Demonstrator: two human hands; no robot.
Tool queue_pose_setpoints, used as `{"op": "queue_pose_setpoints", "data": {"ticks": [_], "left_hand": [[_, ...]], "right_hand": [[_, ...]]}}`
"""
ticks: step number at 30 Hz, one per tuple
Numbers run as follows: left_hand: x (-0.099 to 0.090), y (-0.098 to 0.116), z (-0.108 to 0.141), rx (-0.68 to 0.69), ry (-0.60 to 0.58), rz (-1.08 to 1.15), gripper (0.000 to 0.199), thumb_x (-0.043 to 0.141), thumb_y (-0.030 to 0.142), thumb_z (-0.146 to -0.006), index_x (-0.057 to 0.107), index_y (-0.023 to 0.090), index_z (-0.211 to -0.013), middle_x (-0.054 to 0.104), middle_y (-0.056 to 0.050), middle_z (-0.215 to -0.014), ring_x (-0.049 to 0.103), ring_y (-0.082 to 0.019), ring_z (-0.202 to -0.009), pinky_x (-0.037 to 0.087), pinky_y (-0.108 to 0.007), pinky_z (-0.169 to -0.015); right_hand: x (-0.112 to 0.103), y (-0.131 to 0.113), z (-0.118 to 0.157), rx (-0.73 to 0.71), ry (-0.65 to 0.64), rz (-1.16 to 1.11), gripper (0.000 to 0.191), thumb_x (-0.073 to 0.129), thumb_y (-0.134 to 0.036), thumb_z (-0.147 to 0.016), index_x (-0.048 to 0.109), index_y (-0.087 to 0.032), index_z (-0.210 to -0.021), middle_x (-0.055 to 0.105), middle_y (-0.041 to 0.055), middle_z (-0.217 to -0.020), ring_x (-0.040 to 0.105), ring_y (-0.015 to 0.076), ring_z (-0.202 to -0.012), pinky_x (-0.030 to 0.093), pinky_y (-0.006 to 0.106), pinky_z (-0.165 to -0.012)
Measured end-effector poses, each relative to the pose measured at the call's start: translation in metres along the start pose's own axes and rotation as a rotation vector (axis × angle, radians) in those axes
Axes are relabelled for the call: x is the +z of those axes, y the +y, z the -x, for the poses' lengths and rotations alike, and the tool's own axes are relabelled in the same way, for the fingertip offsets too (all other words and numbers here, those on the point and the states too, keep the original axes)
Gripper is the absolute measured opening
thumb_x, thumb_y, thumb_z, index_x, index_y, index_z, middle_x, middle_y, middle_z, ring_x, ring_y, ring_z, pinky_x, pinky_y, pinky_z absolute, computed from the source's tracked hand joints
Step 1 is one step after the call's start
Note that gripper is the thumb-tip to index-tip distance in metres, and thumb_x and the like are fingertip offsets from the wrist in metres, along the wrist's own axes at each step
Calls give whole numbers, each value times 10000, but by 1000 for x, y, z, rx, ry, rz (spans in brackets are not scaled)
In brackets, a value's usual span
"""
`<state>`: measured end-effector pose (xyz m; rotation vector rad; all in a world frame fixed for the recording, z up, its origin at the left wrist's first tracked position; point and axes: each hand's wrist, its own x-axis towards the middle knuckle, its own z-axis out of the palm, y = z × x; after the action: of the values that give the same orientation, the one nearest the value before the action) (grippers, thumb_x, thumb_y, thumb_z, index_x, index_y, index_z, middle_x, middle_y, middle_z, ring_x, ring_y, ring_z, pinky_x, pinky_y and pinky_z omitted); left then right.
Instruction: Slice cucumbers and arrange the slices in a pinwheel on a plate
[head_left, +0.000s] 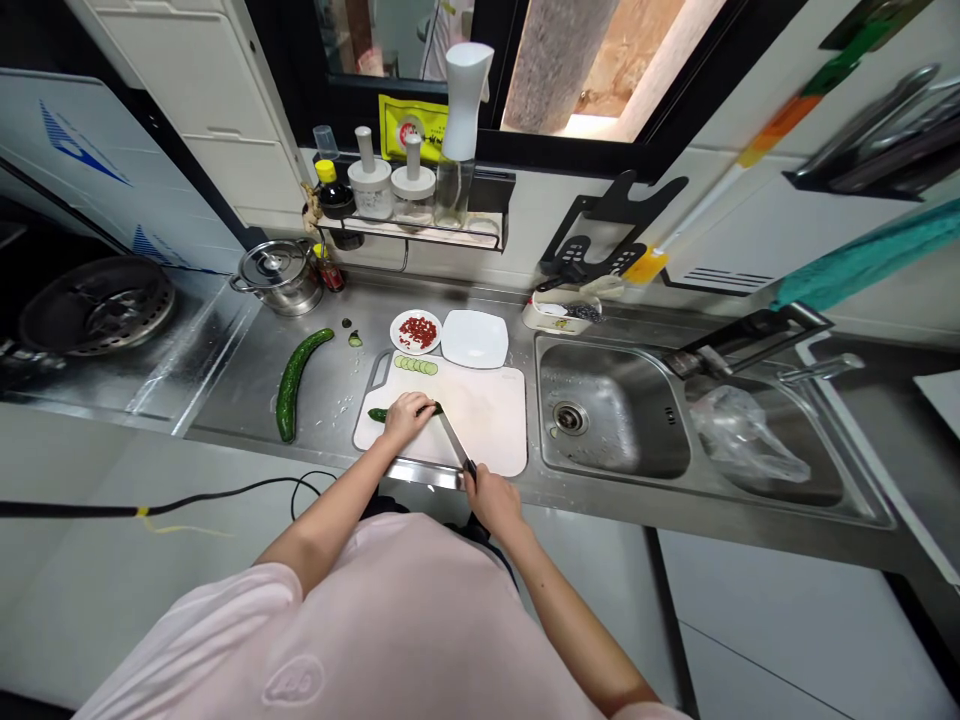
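My left hand (408, 418) is closed over a piece of cucumber (377, 415) lying on the white cutting board (484, 410). Wrapped round the black handle of a kitchen knife (454, 440) is my right hand (493, 500). The blade slants up and left across the board, its tip beside my left fingertips at the cucumber's right end. A row of overlapping cucumber slices (415, 366) lies near the board's far edge. To the left, a whole cucumber (294, 385) rests on the steel counter.
Behind the board stand a plate of chopped red pieces (417, 331) and a square white plate (475, 337). Cucumber scraps (355, 339) lie left of them. A lidded steel pot (281, 280) stands back left; the sink (611, 405) is at the right, below a faucet (821, 367).
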<state>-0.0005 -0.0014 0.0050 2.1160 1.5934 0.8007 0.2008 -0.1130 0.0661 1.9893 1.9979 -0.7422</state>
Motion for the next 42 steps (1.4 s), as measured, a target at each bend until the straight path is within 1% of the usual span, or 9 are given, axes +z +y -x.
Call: {"op": "queue_pose_setpoints", "data": {"ticks": [11,18,23,25,27,30,32,37,42], "left_hand": [[-5,5,1,-38,-4,-53,214,503,364,-879,655,221,-929,671,-37,-933,577,-177,-916,424,-305,-840],[-11,9,5,-127,138,28,264,435,349,-910,636,207,-1004,664,-58,-998,579,-188,-959,431,-320,-868],[-15,15,0,-250,230,212,304,386,355,-925,588,206,-1097,655,-62,-1016,601,-170,-911,469,-284,-767],[-18,18,-4,-256,236,239,315,412,360,-914,567,207,-1141,647,-63,-1028,601,-166,-908,473,-277,-759],[-22,22,-8,-192,206,197,331,474,368,-883,563,215,-1163,630,-63,-1067,582,-174,-959,464,-296,-825],[-31,29,-14,-59,93,81,344,551,383,-834,598,243,-1145,583,-61,-1157,524,-200,-1068,413,-340,-940],[-35,33,-17,-19,12,16,323,566,393,-821,630,260,-1109,554,-58,-1200,487,-219,-1117,387,-364,-972],[-36,39,-19,19,-117,-28,247,573,354,-816,669,278,-1031,560,-51,-1175,458,-228,-1134,360,-385,-988],[-30,40,-19,55,-143,20,186,603,293,-790,667,269,-964,572,-32,-1146,475,-213,-1102,377,-364,-961]], "right_hand": [[-2,5,0,58,124,50,307,348,-458,-945,479,-181,-964,661,81,-835,648,211,-773,350,270,-634],[-3,7,2,6,301,59,280,381,-454,-933,490,-197,-918,629,45,-867,614,169,-782,297,262,-645],[-3,8,0,-17,378,56,242,453,-434,-908,516,-201,-914,614,27,-858,587,163,-777,275,267,-652],[-4,9,-1,-25,386,56,228,472,-423,-901,524,-202,-919,612,25,-863,578,161,-778,272,269,-658],[-5,11,-1,-33,386,61,219,480,-414,-900,531,-203,-921,608,28,-864,568,161,-784,272,270,-667],[-6,14,0,-39,379,81,219,475,-409,-904,539,-201,-926,603,38,-868,554,166,-794,273,272,-683],[-7,17,1,-41,369,95,220,472,-406,-905,543,-199,-935,602,46,-878,547,172,-805,274,274,-693],[-9,24,3,-46,337,114,221,479,-398,-899,550,-194,-944,601,55,-895,537,179,-827,276,280,-704],[-7,28,3,-52,349,131,230,484,-414,-898,548,-197,-937,601,41,-873,543,181,-806,276,283,-695]]}}
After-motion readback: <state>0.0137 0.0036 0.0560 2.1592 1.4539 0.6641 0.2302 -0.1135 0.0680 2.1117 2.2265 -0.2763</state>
